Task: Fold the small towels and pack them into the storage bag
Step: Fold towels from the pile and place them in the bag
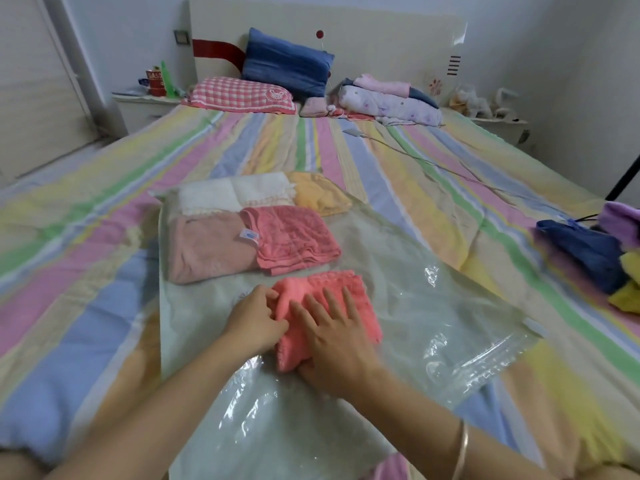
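Towel: coral towel (349, 299), folded, lower centre of frame, on/in the clear storage bag (433, 323); can't tell if it's under the top film.
L hand (256, 318): fingers curled at towel's left edge, pinching a fold.
R hand (337, 341): flat on top, fingers straight, pressing.
Handling: light, soft, floppy; fold prob. springs open if let go. Bag film looks slick, so towel may slide.
Grip: take the folded edge, keep palm on top.
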